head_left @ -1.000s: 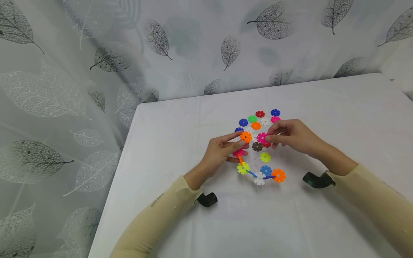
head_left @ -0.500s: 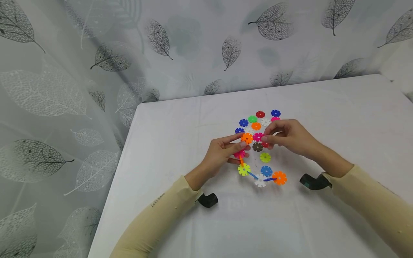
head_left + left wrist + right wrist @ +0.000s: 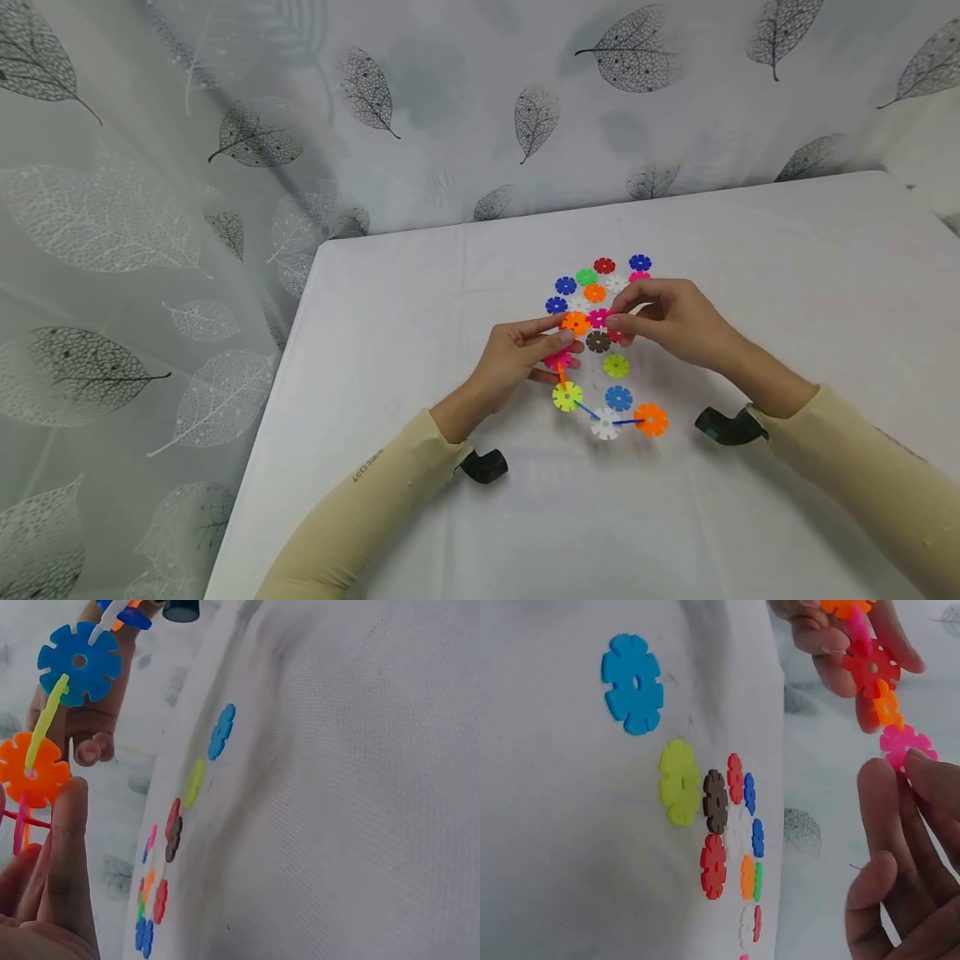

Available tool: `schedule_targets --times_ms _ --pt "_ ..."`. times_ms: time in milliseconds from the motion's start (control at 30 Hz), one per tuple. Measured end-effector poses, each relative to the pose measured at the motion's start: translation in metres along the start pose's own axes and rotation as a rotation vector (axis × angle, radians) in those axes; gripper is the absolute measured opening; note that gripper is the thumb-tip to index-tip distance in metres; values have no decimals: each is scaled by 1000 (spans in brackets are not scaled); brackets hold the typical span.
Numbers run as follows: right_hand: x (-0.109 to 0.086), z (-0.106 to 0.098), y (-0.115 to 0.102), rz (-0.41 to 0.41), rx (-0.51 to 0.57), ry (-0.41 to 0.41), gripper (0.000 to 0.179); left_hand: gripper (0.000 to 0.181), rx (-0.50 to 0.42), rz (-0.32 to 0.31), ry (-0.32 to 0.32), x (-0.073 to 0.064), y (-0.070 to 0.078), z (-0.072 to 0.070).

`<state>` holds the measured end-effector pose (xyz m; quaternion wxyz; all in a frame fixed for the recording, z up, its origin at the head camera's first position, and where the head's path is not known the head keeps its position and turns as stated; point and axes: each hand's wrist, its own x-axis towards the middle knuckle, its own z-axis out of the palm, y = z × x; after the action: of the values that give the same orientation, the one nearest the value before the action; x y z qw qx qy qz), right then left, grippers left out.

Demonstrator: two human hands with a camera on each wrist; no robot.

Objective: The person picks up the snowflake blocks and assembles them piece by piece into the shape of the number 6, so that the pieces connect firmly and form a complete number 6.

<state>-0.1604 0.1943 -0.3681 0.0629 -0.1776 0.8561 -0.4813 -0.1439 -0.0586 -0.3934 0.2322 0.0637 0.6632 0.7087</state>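
My left hand (image 3: 517,357) grips a chain of notched plastic discs with fingers and thumb. An orange disc (image 3: 576,324) shows at its fingertips. Below the hand, the chain hangs through a yellow disc (image 3: 567,397) and a white disc (image 3: 605,425) to an orange end disc (image 3: 651,420). Between thumb and fingertips, my right hand (image 3: 682,323) pinches a pink disc (image 3: 904,742). That disc meets the edge of an orange disc (image 3: 887,705) on the chain; how deep the slots sit cannot be told. In the left wrist view, a blue disc (image 3: 88,671) belongs to the chain.
Loose discs lie on the white tabletop (image 3: 480,533) under and beyond the hands, among them a blue one (image 3: 618,398), a yellow one (image 3: 617,366) and a brown one (image 3: 597,342). A leaf-print curtain (image 3: 442,108) borders the table's back and left side.
My right hand has moved slightly left, bringing the pink disc up against the chain's orange disc. The hanging chain end has shifted slightly downward. My left hand has barely moved.
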Motion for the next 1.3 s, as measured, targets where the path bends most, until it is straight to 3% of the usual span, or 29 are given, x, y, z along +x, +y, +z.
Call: schedule_targets --times_ms 267,467,633,867,1067,1300 --pt "-4 4 -2 -160 -177 154 16 45 0 6 -25 0 1 2" --pt "-6 11 5 -307 -204 243 16 40 -24 -8 -4 -2 2 4" --pt "-5 15 7 -388 -204 261 19 37 -37 -20 20 -3 1 4" --pt "-6 17 9 -399 -187 237 20 41 -27 -7 -13 -3 0 2" --pt "-9 18 15 -378 -175 204 21 42 118 48 -28 -3 1 -5" --pt "-9 20 17 -388 -140 162 28 42 233 66 21 -3 6 -7"
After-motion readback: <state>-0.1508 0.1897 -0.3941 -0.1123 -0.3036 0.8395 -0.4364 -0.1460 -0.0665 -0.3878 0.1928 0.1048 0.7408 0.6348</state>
